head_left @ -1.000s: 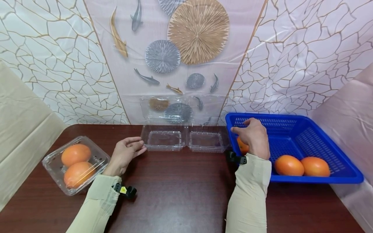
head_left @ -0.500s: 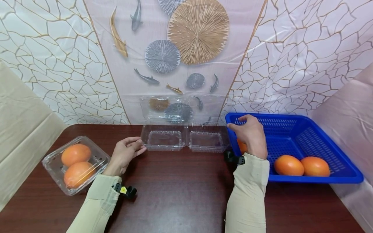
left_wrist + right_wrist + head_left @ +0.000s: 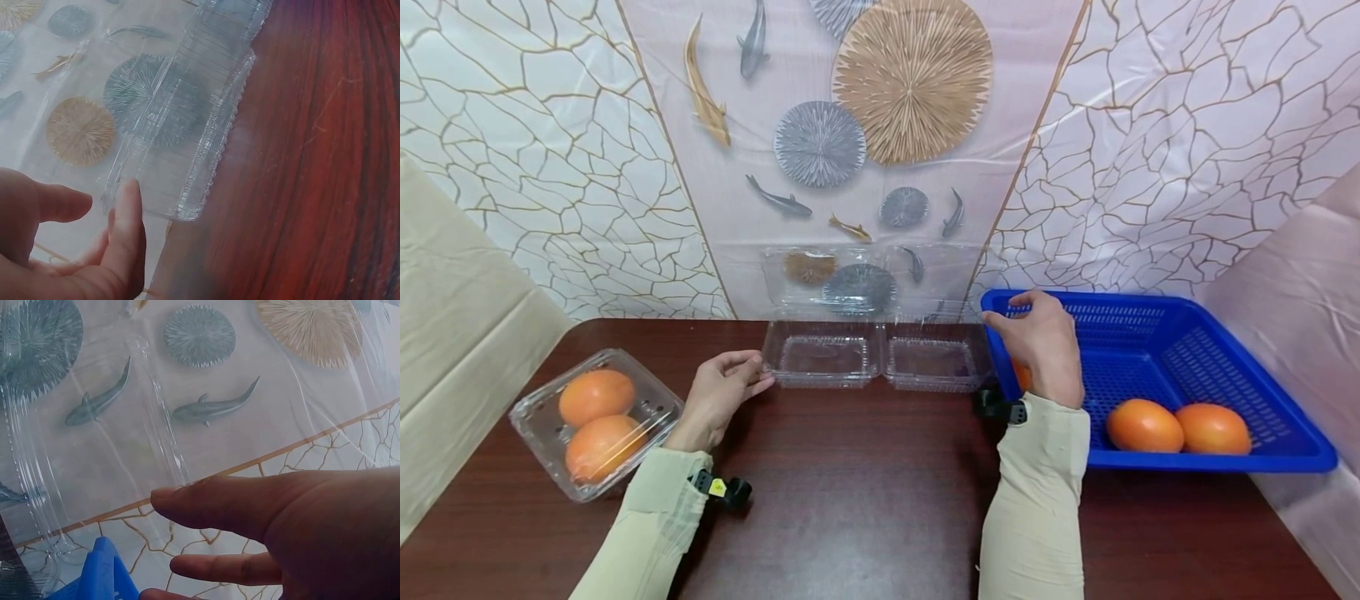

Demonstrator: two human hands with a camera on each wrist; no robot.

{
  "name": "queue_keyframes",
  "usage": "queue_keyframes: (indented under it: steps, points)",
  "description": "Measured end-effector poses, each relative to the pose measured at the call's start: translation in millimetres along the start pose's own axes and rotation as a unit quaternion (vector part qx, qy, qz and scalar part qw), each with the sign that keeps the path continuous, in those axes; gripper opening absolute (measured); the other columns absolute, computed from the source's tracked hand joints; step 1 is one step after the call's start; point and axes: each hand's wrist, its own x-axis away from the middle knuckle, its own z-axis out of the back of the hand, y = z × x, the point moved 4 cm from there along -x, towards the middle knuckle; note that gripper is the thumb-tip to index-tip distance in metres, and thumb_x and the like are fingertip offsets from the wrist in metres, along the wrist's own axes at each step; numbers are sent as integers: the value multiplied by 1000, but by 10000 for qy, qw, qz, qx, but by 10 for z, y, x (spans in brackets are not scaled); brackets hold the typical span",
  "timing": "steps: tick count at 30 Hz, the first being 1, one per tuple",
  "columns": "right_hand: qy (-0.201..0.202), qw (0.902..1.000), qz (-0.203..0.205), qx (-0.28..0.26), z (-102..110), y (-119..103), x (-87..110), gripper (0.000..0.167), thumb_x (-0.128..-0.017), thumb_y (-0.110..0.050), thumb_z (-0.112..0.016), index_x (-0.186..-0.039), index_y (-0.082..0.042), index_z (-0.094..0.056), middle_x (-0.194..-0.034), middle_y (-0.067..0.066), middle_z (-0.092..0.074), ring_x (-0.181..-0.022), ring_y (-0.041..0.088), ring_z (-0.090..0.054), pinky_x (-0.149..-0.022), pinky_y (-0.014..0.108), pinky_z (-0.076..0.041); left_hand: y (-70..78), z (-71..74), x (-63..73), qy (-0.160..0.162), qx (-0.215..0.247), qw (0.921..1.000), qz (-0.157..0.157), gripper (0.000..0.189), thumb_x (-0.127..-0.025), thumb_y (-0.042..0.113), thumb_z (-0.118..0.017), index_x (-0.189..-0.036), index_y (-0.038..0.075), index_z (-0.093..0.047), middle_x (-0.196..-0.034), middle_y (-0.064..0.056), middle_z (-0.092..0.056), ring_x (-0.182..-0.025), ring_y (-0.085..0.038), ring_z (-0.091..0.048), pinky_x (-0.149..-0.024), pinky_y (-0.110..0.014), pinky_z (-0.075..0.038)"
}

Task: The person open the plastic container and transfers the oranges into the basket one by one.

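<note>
Two clear plastic clamshell boxes stand side by side at the back of the table, lids raised against the backdrop. They are the left clamshell [image 3: 826, 358] and the right clamshell [image 3: 934, 360]. My left hand [image 3: 718, 398] is at the left clamshell's outer edge, fingers loosely bent; the left wrist view has a fingertip [image 3: 129, 200] at that edge, thumb apart, and contact is unclear. Over the left rim of the blue basket [image 3: 1225, 462] hovers my right hand [image 3: 1043, 346], thumb and fingers spread with nothing between them. An orange [image 3: 1022, 375] in the basket is partly hidden beneath it.
Two more oranges lie at the basket's front, a left orange [image 3: 1144, 426] and a right orange [image 3: 1213, 429]. A closed clear box [image 3: 658, 417] holding two oranges rests at the table's left. The patterned backdrop [image 3: 850, 225] rises directly behind the table [image 3: 865, 483].
My right hand has shifted slightly left and up along the basket's left rim. The left hand has barely moved, and the boxes and oranges stay where they were.
</note>
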Motion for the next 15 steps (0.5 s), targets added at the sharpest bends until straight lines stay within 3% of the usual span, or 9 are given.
queue_keyframes:
  steps: [11,15]
  points:
    - [179,9996,111,-160,-33,-84,20,59,-97,-43,-67,-142,-6,-55,-132,23,-65,-116,40,-62,-98,56,-55,56,6,46,128,-544,9984,-72,43,-110,20,-47,-146,-2,-45,-136,-21,-59,-108,-12,-69,-108,-35,-56]
    - [250,9994,107,-232,-49,-123,33,57,-97,-41,-67,-141,-7,-56,-133,22,-65,-117,40,-62,-98,56,-55,86,8,68,129,-694,9974,-152,44,-110,22,-47,-147,-2,-44,-140,-23,-58,-122,-24,-66,-111,-36,-54]
